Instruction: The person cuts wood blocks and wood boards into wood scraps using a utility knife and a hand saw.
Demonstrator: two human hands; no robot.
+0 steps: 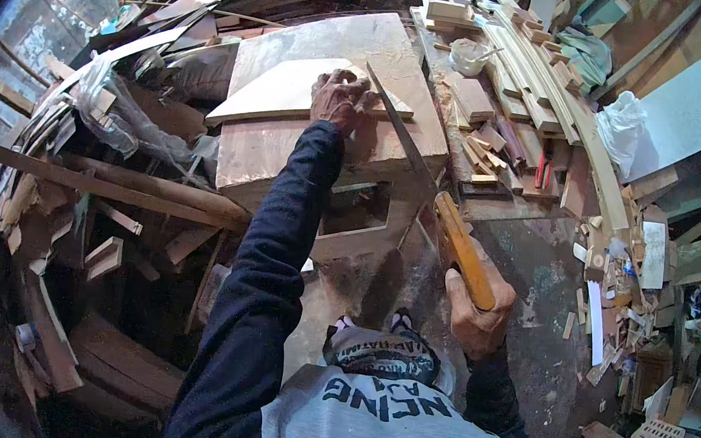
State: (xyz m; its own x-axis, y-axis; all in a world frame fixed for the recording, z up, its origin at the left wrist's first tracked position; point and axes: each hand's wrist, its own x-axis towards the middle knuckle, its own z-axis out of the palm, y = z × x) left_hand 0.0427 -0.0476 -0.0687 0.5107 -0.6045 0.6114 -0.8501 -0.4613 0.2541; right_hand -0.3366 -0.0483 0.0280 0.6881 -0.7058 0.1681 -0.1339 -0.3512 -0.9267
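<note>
Cream wooden board point(272, 91) lay flat on a wooden box point(255, 158), under the left hand point(340, 100), which was curled over it; couldn't tell if gripping or only pressing. Right hand point(477, 315) was clamped around the yellow-orange handle point(461, 249) of a handsaw point(420, 166). Blade point(396, 122) slanted across the board's right end, contact unclear. Wood strips point(531, 69) were stacked right of the box, scraps point(616, 304) scattered farther right.

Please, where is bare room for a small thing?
The wooden box shows bare surface beyond and in front of the pale board. The floor between box and right-hand wood scraps looks mostly open. Beyond this floor, stacked wood strips crowd the right side.
</note>
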